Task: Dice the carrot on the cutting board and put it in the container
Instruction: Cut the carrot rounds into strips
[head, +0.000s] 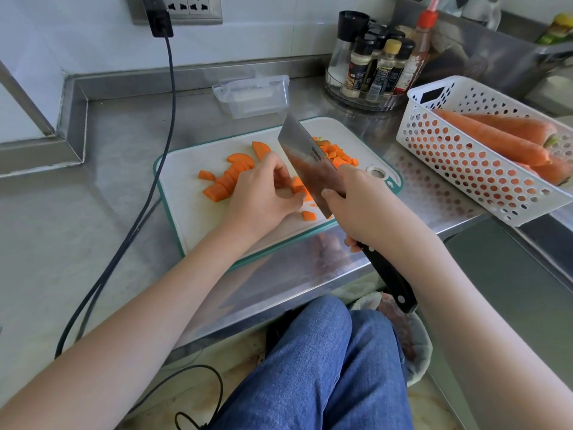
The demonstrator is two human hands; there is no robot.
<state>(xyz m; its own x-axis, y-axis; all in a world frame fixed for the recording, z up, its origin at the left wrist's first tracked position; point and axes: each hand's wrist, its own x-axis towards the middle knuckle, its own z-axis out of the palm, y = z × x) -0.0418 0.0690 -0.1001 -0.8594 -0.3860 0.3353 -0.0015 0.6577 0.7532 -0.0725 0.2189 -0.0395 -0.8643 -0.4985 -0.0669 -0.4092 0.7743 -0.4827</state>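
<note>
- Carrot slices [224, 178] lie on the cutting board [186, 193], just left of the left hand [263, 193]. They look firm and damp, so probably slick; flat faces down should stop them rolling.
- The left hand has its fingers curled down, pressing small carrot pieces [299, 186] against the board, right beside the blade. My guess is that fingertips tucked back give the safest hold.
- The cleaver [307, 159] stands between the hands, its edge down at the board. It looks broad and heavy, so its own weight should do most of the cut.
- The right hand [356, 206] is clamped round the handle at the blade's heel.
- Diced carrot [336, 155] is piled beyond the right hand. It is light and loose, best scooped on the blade.
- The container [252, 94] sits empty on the tabletop, beyond both hands.
</note>
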